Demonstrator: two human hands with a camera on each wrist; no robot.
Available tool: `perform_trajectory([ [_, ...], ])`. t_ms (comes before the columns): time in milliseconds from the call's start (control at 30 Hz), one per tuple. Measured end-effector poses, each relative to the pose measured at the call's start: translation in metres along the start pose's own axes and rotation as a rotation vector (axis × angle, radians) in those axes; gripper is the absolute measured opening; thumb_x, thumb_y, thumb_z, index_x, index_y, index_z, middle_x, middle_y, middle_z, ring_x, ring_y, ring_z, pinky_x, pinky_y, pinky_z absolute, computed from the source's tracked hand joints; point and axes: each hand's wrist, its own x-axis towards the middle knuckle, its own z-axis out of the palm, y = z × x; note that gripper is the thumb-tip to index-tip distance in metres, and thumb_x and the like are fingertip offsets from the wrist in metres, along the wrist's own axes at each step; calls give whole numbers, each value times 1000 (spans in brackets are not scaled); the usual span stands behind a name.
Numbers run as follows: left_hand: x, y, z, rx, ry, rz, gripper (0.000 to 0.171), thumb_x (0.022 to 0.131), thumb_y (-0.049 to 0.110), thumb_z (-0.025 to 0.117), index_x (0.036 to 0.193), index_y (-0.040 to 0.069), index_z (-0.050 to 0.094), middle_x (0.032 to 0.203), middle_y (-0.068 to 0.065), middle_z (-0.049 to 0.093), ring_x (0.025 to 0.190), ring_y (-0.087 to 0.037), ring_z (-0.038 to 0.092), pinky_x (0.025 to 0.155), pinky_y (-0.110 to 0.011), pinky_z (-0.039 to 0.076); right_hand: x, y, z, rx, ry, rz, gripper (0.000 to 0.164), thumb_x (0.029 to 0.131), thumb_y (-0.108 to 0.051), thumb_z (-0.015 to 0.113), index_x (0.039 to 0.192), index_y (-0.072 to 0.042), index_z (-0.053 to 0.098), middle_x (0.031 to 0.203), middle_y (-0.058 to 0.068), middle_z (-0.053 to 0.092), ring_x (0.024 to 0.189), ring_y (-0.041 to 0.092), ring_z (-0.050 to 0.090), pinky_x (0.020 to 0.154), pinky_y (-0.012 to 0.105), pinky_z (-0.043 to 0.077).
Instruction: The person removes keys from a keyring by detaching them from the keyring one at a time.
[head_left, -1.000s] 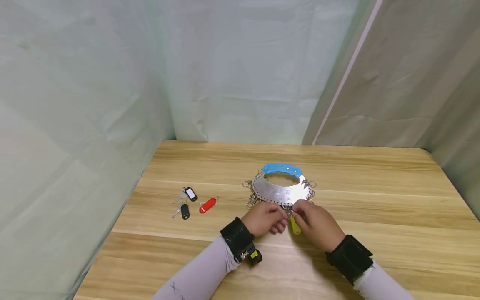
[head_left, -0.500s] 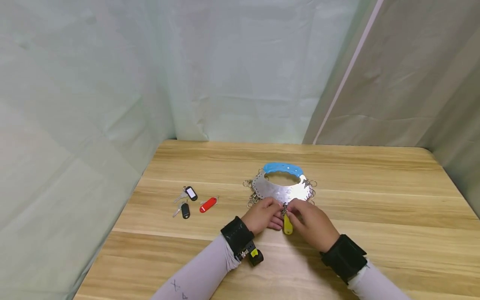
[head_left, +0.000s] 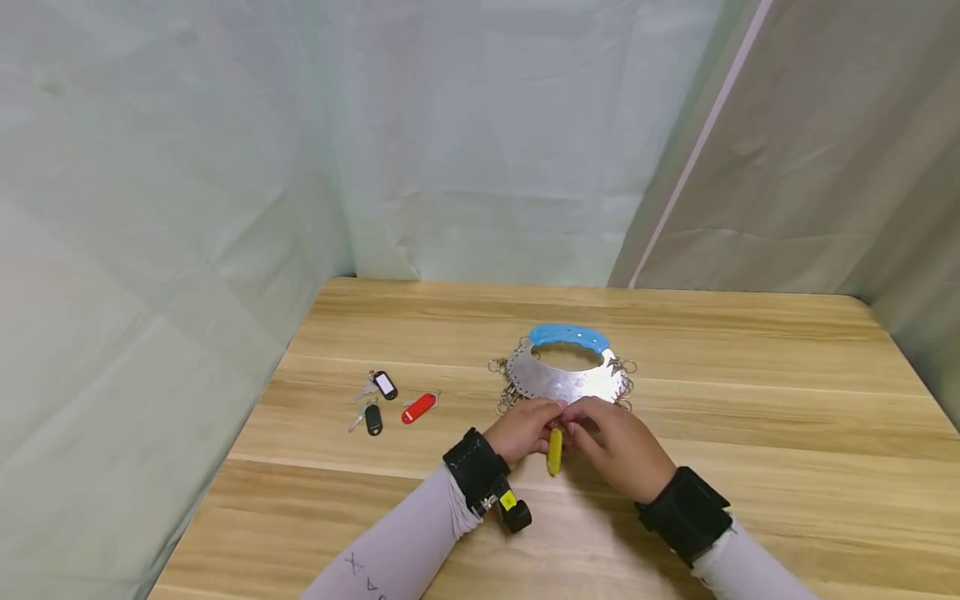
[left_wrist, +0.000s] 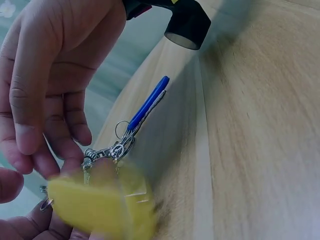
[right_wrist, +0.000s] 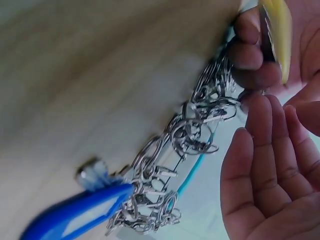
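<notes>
A crescent-shaped metal plate (head_left: 562, 383) with a blue handle (head_left: 568, 335) lies on the table, metal clips and rings (right_wrist: 187, 132) hanging along its rim. My left hand (head_left: 522, 429) is at the plate's near edge, fingers curled; it appears to hold one clip, though the exact grip is covered. Thumb and forefinger of my right hand (head_left: 622, 442) pinch the ring end of a yellow key tag (head_left: 555, 452), close against the left fingertips. The left wrist view shows that yellow tag large and blurred beside the clips. Any key on its ring is hidden.
Left of the hands lie a red key tag (head_left: 419, 408), a black tag with a white label (head_left: 386, 385) and a plain black tag (head_left: 373, 420), with keys visible beside the black ones. Curtains (head_left: 480, 167) stand behind the wooden table (head_left: 750, 400).
My right hand has moved left with the yellow key tag, up to the left fingertips. The tag now appears narrower, turned nearly edge-on. The left hand and the plate have stayed nearly in place.
</notes>
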Motion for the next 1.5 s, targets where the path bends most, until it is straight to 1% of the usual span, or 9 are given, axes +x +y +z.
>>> perform_trajectory([
  [200, 1, 1, 0, -10, 9, -4, 29, 104, 18, 37, 98, -7, 50, 72, -10, 56, 65, -20, 58, 60, -28, 52, 4, 4, -3, -41, 4, 24, 15, 85, -8, 70, 97, -15, 63, 91, -7, 60, 83, 6, 55, 72, 33, 49],
  [433, 1, 2, -1, -3, 38, 4, 22, 104, 20, 36, 101, -1, 43, 69, -8, 57, 56, -16, 54, 49, -23, 45, 8, 9, -1, -84, -4, 8, 16, 82, -8, 73, 93, -14, 63, 84, -6, 55, 73, 7, 52, 64, 29, 47],
  [667, 3, 4, -3, 71, 29, 53, 33, 104, 18, 33, 91, -6, 51, 63, -7, 56, 48, -13, 47, 39, -22, 36, 11, 8, 4, -93, -51, -6, 14, 81, -11, 73, 92, -17, 66, 85, -9, 56, 72, 5, 53, 64, 28, 47],
  [833, 2, 7, -4, 78, 43, 47, 30, 104, 20, 35, 93, -3, 50, 62, -8, 56, 48, -13, 47, 40, -23, 34, 12, 8, 4, -85, -57, -47, 13, 82, -12, 73, 92, -17, 67, 82, -12, 56, 71, 4, 52, 63, 27, 46],
  [1067, 3, 9, -7, 112, -20, 60, 37, 104, 21, 34, 84, -4, 53, 62, -9, 54, 47, -15, 45, 40, -24, 34, 15, 13, 1, -34, -93, -126, 14, 82, -8, 72, 88, -18, 63, 84, -11, 58, 76, 5, 53, 68, 29, 48],
  [1167, 1, 9, -8, 122, -9, 36, 22, 99, 17, 40, 93, -2, 50, 66, -7, 56, 49, -13, 46, 41, -22, 35, 15, 15, 0, -27, -105, -154, 14, 81, -6, 70, 86, -17, 62, 83, -11, 57, 76, 6, 52, 68, 29, 47],
  [1233, 0, 8, -9, 126, -2, 20, 14, 92, 10, 47, 100, -1, 46, 68, -6, 56, 50, -12, 46, 42, -21, 34, 16, 15, -1, -25, -109, -169, 15, 80, -6, 70, 86, -16, 61, 83, -10, 56, 75, 6, 52, 67, 28, 46],
  [1367, -1, 7, -13, 128, -16, 3, 29, 79, -3, 57, 105, -2, 44, 72, -3, 54, 55, -11, 45, 48, -21, 37, 16, 15, -4, -22, -102, -190, 18, 77, -5, 71, 85, -17, 60, 82, -11, 56, 74, 6, 52, 66, 28, 45],
  [1500, -1, 7, -16, 163, -26, 12, 24, 81, -5, 61, 101, -1, 49, 74, -4, 57, 56, -13, 47, 51, -22, 40, 15, 16, -6, -22, -114, -176, 18, 77, -6, 70, 85, -18, 59, 81, -13, 55, 72, 6, 52, 65, 28, 45],
])
